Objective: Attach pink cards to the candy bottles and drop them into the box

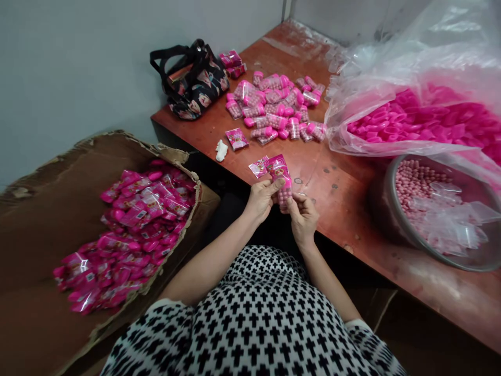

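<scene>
A small pink bottle [282, 180] filled with pink beads is held by the 2 hands just above the near edge of the tabletop [344, 193], in front of the person's body. The upper part of the bottle, where a pink printed wrapper is seen, is pinched by the grip of the left hand [261, 198], with thumb and fingers pressed against its side. The lower end is pinched by the grip of the right hand [303, 216], whose fingertips are closed on it from below. Just beside the bottle, 1 loose printed wrapper [258, 167] is laid flat on the tabletop, and a 2nd wrapper [237, 139] and a small white object [221, 150] are seen a little farther away. A pile of bottles [276, 107] with pink caps is spread farther back, near a dark floral handbag [193, 81]. To the right, loose pink caps are held in a clear plastic bag [391, 57], and pink beads with clear tubes are held in a metal bowl [381, 209] just below it. To the left, apart from the tabletop, an open cardboard box [47, 209] is filled with wrapped pink bottles [129, 235]. A black-and-white patterned garment [258, 324] is worn by the person.
</scene>
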### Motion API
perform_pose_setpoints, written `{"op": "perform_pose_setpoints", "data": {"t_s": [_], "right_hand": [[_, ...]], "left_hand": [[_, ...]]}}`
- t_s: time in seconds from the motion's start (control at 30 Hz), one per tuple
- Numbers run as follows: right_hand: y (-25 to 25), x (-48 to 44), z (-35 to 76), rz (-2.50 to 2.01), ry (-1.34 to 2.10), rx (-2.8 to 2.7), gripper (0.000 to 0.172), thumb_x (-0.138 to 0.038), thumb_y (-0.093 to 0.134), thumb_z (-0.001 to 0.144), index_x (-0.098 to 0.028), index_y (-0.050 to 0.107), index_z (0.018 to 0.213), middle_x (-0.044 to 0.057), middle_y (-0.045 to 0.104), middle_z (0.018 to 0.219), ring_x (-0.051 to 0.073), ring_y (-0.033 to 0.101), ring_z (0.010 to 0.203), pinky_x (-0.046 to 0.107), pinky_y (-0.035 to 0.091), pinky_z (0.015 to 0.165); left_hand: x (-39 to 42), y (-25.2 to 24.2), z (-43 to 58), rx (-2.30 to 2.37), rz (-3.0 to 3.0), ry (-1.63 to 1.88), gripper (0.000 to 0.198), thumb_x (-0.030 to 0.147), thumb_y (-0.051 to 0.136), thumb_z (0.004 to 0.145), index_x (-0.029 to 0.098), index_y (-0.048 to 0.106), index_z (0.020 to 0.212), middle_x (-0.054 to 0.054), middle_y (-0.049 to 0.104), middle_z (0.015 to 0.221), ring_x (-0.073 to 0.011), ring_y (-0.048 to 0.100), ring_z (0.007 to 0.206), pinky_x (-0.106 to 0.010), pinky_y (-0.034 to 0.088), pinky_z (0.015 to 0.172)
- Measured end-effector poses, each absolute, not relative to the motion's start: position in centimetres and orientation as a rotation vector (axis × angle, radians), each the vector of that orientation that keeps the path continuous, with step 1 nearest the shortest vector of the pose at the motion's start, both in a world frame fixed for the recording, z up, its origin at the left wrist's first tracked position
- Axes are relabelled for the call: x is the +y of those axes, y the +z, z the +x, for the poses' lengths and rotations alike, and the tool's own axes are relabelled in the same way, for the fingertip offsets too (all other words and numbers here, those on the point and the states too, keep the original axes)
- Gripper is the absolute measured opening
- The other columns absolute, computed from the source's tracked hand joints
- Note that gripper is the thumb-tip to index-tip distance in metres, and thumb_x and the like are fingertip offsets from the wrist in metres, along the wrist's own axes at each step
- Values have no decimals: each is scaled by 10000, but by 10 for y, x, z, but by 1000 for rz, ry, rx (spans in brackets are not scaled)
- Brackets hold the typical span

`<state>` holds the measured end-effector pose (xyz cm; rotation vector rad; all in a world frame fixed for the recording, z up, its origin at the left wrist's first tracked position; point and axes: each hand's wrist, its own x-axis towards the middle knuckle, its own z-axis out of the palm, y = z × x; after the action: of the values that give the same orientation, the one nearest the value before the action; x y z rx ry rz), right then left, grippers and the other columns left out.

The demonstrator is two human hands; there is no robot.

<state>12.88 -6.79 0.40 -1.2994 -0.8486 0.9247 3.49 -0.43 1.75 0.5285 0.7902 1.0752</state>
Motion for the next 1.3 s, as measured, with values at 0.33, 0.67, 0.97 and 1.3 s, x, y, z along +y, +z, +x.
{"op": "perform_pose_setpoints", "data": {"t_s": [0.33,0.67,0.97,1.3], "right_hand": [[4,-59,136,-1192,1086,-692,226,-336,707,703,-180,646,855,-22,657,684,107,621,488,247,550,454],[6,-59,128,-1216,1065,-779,220,-327,702,715,-171,658,863,-28,674,638,102,611,467,253,562,466],[0,-59,122,-1182,1165,-598,211,-319,714,694,-155,648,810,-22,672,609,94,581,423,233,524,417],[2,-64,121,-1262,1059,-765,205,-307,695,720,-179,660,876,-31,677,655,89,612,494,222,547,494]], "left_hand": [[1,20,27,855,708,958,287,356,770,610,91,666,637,-44,640,599,-117,575,529,-258,476,542],[-3,23,31,895,557,1044,275,314,788,586,75,670,654,-59,653,620,-109,588,548,-224,459,535],[-18,20,29,922,557,1038,286,336,780,598,80,670,663,-59,649,627,-100,563,532,-233,446,537],[-12,18,28,866,402,1096,345,346,818,534,107,593,642,-72,659,653,-158,631,644,-255,461,584]]}}
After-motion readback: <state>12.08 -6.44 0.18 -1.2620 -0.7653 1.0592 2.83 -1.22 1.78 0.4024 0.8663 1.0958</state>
